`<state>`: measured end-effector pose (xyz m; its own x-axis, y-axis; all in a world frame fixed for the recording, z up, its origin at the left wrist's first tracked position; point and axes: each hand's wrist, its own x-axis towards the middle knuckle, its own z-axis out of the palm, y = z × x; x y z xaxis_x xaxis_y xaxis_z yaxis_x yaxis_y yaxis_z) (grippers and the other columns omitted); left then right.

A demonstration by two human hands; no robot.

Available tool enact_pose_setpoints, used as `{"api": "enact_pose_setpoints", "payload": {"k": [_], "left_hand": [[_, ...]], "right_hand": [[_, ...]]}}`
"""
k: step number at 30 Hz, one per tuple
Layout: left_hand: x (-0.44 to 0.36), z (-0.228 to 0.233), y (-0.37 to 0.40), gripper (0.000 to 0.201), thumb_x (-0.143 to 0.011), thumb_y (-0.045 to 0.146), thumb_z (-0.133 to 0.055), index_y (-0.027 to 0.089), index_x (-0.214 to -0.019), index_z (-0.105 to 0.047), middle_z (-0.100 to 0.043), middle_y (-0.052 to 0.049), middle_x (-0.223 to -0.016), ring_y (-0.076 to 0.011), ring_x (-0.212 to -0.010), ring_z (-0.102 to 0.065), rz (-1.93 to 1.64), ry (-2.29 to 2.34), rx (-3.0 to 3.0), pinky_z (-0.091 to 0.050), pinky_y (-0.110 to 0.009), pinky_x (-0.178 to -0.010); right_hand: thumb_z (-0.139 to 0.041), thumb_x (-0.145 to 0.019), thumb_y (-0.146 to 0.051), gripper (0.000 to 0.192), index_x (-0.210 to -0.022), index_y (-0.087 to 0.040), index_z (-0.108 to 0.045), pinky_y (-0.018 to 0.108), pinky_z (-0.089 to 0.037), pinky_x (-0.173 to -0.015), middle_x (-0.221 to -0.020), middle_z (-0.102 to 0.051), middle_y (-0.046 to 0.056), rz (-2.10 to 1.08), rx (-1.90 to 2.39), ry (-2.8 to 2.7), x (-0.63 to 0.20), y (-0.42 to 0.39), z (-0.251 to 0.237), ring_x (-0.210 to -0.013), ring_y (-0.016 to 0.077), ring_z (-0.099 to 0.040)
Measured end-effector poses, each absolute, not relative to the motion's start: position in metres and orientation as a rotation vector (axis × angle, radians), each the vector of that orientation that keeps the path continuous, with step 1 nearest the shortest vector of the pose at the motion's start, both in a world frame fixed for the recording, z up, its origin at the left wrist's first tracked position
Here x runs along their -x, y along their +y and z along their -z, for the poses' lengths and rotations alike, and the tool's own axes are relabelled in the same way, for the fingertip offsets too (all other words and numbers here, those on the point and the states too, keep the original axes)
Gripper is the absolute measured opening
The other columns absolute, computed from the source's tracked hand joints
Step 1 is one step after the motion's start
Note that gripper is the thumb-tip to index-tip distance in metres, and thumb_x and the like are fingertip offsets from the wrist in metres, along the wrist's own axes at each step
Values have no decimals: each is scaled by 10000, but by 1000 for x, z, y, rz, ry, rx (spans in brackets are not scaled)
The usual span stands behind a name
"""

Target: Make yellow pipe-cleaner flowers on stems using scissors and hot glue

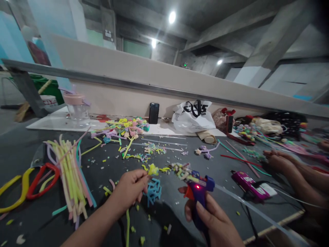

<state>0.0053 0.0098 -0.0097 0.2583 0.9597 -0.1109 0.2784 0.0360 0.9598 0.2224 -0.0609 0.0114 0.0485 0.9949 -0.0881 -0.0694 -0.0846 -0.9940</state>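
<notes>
Pinched in the fingers of my left hand (133, 187) is a small yellow pipe-cleaner flower (153, 169). A yellow-green stem (128, 226) hangs below that hand. My right hand (209, 216) is wrapped round a purple hot glue gun (199, 192) with an orange trigger and a lit red light. Its nozzle points left toward the flower, partly hidden by cut pipe-cleaner bits (181, 169). A long clear glue stick (246, 200) sticks out of its back. Blue pipe-cleaner pieces (154, 192) lie just beside my left hand.
At left lie a bundle of pipe cleaners (69, 178) and red-and-yellow-handled scissors (42, 181). Finished flowers (128, 127), a phone (154, 113), a plastic cup (77, 109) and a white bag (192, 116) stand behind. At right are a purple power strip (250, 185) and another person's hands (280, 163).
</notes>
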Motion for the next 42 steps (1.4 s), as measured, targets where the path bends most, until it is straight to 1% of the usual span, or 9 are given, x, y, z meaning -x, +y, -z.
{"api": "enact_pose_setpoints", "payload": {"k": [7, 17, 20, 24, 31, 33, 35, 37, 42], "left_hand": [[-4, 10, 11, 346, -764, 481, -522, 145, -684, -552, -481, 62, -475, -18, -309, -340, -830, 883, -1054, -184, -136, -304], [-1, 9, 10, 280, -771, 408, -556, 131, -813, -560, -511, 40, -572, -6, -338, -358, -810, 810, -922, -157, -136, -307], [0, 10, 11, 284, -783, 408, -541, 128, -824, -555, -517, 35, -584, 0, -343, -345, -801, 817, -931, -138, -137, -322], [0, 11, 11, 287, -789, 413, -529, 129, -818, -554, -521, 33, -589, -1, -338, -330, -824, 791, -956, -126, -153, -321], [6, 12, 15, 279, -781, 410, -545, 134, -817, -561, -527, 33, -588, -2, -354, -344, -845, 814, -931, -127, -148, -328], [8, 11, 16, 281, -784, 410, -541, 132, -821, -561, -532, 30, -594, 0, -355, -332, -850, 812, -941, -122, -148, -333], [9, 10, 17, 279, -785, 401, -542, 126, -821, -562, -533, 28, -590, 3, -353, -310, -867, 805, -951, -123, -149, -337], [9, 8, 17, 269, -783, 386, -548, 119, -809, -564, -528, 29, -580, 4, -355, -294, -887, 800, -958, -136, -150, -341], [3, 8, 17, 280, -787, 390, -523, 126, -695, -536, -530, 30, -581, -2, -357, -276, -908, 856, -1087, -145, -159, -356]], "right_hand": [[-623, -720, -452, 397, -999, -173, -586, 169, -306, -381, -639, -582, 20, -1451, 1213, -744, -237, -51, -7, -514, 120, -490], [-587, -790, -362, 271, -948, -146, -631, 191, -475, -580, -699, -618, 29, -1571, 1205, -634, -261, -37, 6, -607, 114, -572], [-574, -795, -386, 285, -919, -137, -636, 173, -458, -495, -707, -629, 38, -1551, 1289, -673, -264, -31, 9, -583, 110, -572], [-536, -790, -479, 373, -807, -118, -629, 144, -346, -347, -618, -619, 49, -1512, 1474, -785, -264, -28, 2, -469, 95, -533], [-427, -771, -618, 438, -759, -197, -548, 240, -389, -368, -508, -588, 22, -1440, 1801, -975, -282, -16, -8, -386, 152, -542], [-434, -748, -632, 451, -701, -202, -562, 253, -341, -352, -423, -538, 14, -1277, 2059, -1191, -298, -10, -9, -341, 175, -518], [-522, -731, -543, 378, -573, -201, -560, 251, -294, -384, -388, -495, 11, -864, 2227, -1565, -307, -7, -14, -346, 167, -493], [-556, -740, -406, 252, -580, -213, -579, 254, -286, -447, -458, -532, 18, -470, 2134, -1891, -301, -8, -22, -441, 167, -513], [-437, -819, -207, 178, -745, -224, -598, 260, -367, -618, -738, -636, 37, -473, 1693, -2267, -226, -8, -30, -712, 187, -578]]}}
